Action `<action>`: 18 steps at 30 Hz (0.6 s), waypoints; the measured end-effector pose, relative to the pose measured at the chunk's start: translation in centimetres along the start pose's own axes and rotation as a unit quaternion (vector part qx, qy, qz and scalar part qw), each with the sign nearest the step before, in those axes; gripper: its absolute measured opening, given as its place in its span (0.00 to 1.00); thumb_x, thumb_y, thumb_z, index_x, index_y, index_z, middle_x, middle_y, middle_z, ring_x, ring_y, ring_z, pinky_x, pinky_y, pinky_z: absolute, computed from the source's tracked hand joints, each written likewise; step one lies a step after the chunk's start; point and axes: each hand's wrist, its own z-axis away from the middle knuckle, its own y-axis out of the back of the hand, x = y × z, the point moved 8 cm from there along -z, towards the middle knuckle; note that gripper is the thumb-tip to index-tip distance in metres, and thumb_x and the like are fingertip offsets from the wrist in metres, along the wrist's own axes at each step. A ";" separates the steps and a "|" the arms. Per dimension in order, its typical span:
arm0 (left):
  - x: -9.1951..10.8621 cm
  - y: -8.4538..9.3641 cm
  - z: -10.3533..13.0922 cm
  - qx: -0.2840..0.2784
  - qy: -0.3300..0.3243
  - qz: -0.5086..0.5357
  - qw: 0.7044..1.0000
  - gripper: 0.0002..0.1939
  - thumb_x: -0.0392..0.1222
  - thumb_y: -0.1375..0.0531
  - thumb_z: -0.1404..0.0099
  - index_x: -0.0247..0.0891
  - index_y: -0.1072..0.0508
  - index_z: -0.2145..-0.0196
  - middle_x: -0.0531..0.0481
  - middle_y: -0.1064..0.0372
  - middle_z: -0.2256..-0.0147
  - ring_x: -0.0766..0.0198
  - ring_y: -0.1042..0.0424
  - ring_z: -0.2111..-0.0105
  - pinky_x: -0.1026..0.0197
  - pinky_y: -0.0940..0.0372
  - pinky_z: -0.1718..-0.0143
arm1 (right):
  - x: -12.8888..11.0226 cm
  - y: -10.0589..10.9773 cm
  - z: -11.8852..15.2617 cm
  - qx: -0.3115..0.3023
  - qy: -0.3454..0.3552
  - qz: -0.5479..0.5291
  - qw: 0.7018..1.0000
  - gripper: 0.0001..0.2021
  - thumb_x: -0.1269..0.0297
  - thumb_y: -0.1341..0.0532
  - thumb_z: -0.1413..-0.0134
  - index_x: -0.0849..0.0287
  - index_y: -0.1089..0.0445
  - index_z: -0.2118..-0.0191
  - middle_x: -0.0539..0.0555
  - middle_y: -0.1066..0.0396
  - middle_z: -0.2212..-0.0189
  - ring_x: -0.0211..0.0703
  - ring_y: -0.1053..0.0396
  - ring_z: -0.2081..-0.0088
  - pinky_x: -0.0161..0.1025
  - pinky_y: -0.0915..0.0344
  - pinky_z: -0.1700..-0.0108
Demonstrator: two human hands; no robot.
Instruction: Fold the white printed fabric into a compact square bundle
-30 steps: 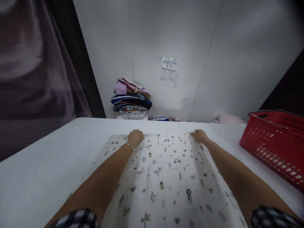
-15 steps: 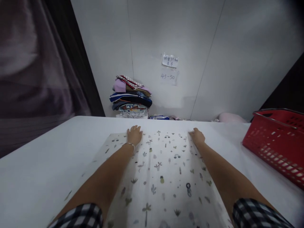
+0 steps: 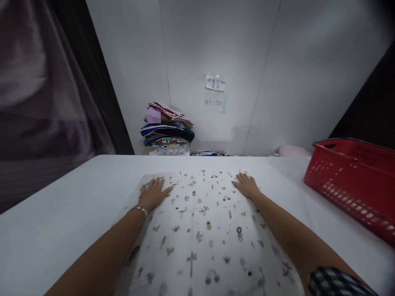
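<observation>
A white cloth (image 3: 200, 230) printed with small palm trees, cacti and rainbows lies spread on the white table, running from near its far edge toward me. My left hand (image 3: 153, 193) rests flat on the cloth's far left part, fingers spread. On the far right part lies my right hand (image 3: 247, 186), palm down with the fingers stretched out. Neither hand grips anything. The near end of the cloth runs out of view at the bottom.
A red plastic basket (image 3: 354, 181) with a metal handle stands on the table (image 3: 61, 205) at the right. Behind the far edge rises a stack of folded fabrics (image 3: 168, 129) against the white wall. Two paper signs (image 3: 215, 83) hang there. A purple curtain (image 3: 40, 102) is at the left.
My left hand has moved left and slightly nearer, its fingers spreading over the cloth. My right hand has let go of the cloth's far right edge and now lies flat on it.
</observation>
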 end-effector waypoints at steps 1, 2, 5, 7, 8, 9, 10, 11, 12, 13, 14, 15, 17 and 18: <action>-0.1 0.3 -0.2 -0.011 -0.002 0.008 1.000 0.37 0.62 0.60 0.39 0.37 0.49 0.38 0.44 0.61 0.37 0.50 0.62 0.37 0.40 0.62 0.42 | -0.1 0.3 0.3 -0.001 -0.002 0.002 1.000 0.28 0.47 0.60 0.41 0.56 0.48 0.40 0.56 0.56 0.37 0.49 0.61 0.37 0.54 0.63 0.41; -0.3 0.6 -0.2 -0.020 -0.009 0.016 1.000 0.35 0.59 0.61 0.37 0.37 0.49 0.39 0.43 0.59 0.37 0.50 0.59 0.38 0.41 0.60 0.42 | -0.2 0.7 0.8 0.000 -0.006 0.006 1.000 0.28 0.47 0.60 0.41 0.56 0.48 0.40 0.56 0.56 0.37 0.49 0.62 0.37 0.54 0.63 0.41; -2.0 1.5 1.3 -0.014 -0.059 0.014 0.998 0.28 0.48 0.60 0.36 0.38 0.42 0.42 0.44 0.54 0.38 0.51 0.55 0.39 0.44 0.54 0.43 | -0.6 1.3 3.9 0.015 0.011 0.020 1.000 0.31 0.46 0.62 0.41 0.60 0.51 0.38 0.59 0.60 0.36 0.50 0.65 0.36 0.52 0.66 0.40; -4.0 1.5 3.7 0.028 -0.092 -0.026 0.995 0.25 0.46 0.56 0.38 0.45 0.36 0.46 0.48 0.53 0.38 0.49 0.59 0.38 0.40 0.58 0.43 | -0.9 0.9 6.9 0.026 0.050 0.022 0.998 0.35 0.43 0.62 0.42 0.62 0.54 0.37 0.60 0.61 0.36 0.50 0.67 0.36 0.51 0.69 0.39; -4.9 0.9 5.0 0.030 -0.110 -0.046 0.992 0.24 0.46 0.54 0.40 0.48 0.33 0.48 0.51 0.52 0.39 0.48 0.61 0.38 0.37 0.60 0.43 | -0.8 0.4 8.3 0.024 0.064 0.017 0.997 0.36 0.42 0.63 0.43 0.62 0.54 0.37 0.59 0.61 0.36 0.51 0.67 0.36 0.50 0.69 0.39; -5.8 0.4 6.3 0.033 -0.117 -0.057 0.991 0.23 0.47 0.54 0.40 0.52 0.33 0.49 0.55 0.52 0.39 0.48 0.62 0.38 0.36 0.62 0.44 | -0.5 -0.1 9.5 0.017 0.069 0.010 0.997 0.37 0.41 0.63 0.44 0.62 0.55 0.36 0.59 0.61 0.36 0.50 0.66 0.36 0.50 0.68 0.39; -6.6 0.1 7.3 0.043 -0.108 -0.054 0.992 0.24 0.48 0.55 0.40 0.52 0.35 0.47 0.55 0.53 0.39 0.49 0.62 0.38 0.36 0.61 0.43 | -0.2 -0.4 10.3 0.008 0.067 0.002 0.998 0.37 0.40 0.63 0.44 0.61 0.55 0.36 0.58 0.61 0.36 0.50 0.66 0.36 0.50 0.68 0.39; -7.1 -0.3 8.1 0.038 -0.094 -0.046 0.994 0.26 0.50 0.56 0.39 0.50 0.37 0.45 0.53 0.54 0.38 0.50 0.61 0.38 0.37 0.59 0.43 | 0.1 -0.7 10.9 -0.001 0.063 -0.006 0.998 0.37 0.40 0.63 0.44 0.61 0.55 0.36 0.58 0.61 0.36 0.49 0.66 0.36 0.51 0.67 0.39; -7.4 -0.5 8.6 0.033 -0.078 -0.036 0.996 0.28 0.52 0.57 0.39 0.47 0.40 0.43 0.51 0.56 0.38 0.50 0.61 0.38 0.38 0.58 0.43 | 0.3 -0.7 11.2 -0.008 0.058 -0.014 0.998 0.37 0.39 0.63 0.44 0.60 0.56 0.36 0.57 0.62 0.36 0.49 0.67 0.36 0.51 0.67 0.39; -7.4 -0.4 8.8 0.027 -0.061 -0.025 0.997 0.30 0.53 0.58 0.39 0.44 0.43 0.41 0.49 0.57 0.38 0.50 0.60 0.38 0.38 0.58 0.43 | 0.4 -0.6 11.3 -0.012 0.057 -0.020 0.998 0.37 0.40 0.63 0.44 0.60 0.56 0.36 0.57 0.62 0.36 0.48 0.67 0.36 0.51 0.67 0.39; -7.2 -0.2 8.9 0.020 -0.049 -0.015 0.998 0.32 0.55 0.58 0.39 0.41 0.45 0.40 0.47 0.58 0.37 0.50 0.60 0.38 0.39 0.58 0.43 | 0.3 -0.3 11.4 -0.017 0.057 -0.025 0.998 0.37 0.40 0.62 0.44 0.60 0.56 0.36 0.57 0.63 0.36 0.47 0.67 0.36 0.51 0.67 0.38; -6.9 0.2 9.0 0.013 -0.040 -0.008 0.999 0.33 0.56 0.59 0.39 0.40 0.47 0.39 0.46 0.58 0.37 0.51 0.60 0.38 0.39 0.58 0.43 | 0.2 -0.1 11.4 -0.021 0.057 -0.028 0.998 0.37 0.40 0.62 0.44 0.60 0.56 0.36 0.57 0.62 0.36 0.47 0.67 0.36 0.51 0.68 0.38; -6.5 1.0 9.4 0.009 -0.033 -0.001 0.999 0.33 0.56 0.60 0.39 0.39 0.44 0.40 0.46 0.57 0.38 0.51 0.60 0.38 0.41 0.58 0.43 | 0.1 0.4 12.2 -0.023 0.049 -0.030 0.998 0.36 0.42 0.61 0.43 0.62 0.54 0.37 0.58 0.62 0.36 0.49 0.66 0.36 0.51 0.67 0.38; -6.3 1.3 10.0 0.011 -0.039 -0.002 0.999 0.32 0.57 0.60 0.39 0.41 0.41 0.42 0.47 0.56 0.38 0.52 0.60 0.38 0.41 0.58 0.43 | 0.3 0.5 12.9 -0.018 0.043 -0.030 0.998 0.36 0.42 0.61 0.43 0.63 0.54 0.37 0.59 0.61 0.36 0.50 0.65 0.36 0.51 0.67 0.39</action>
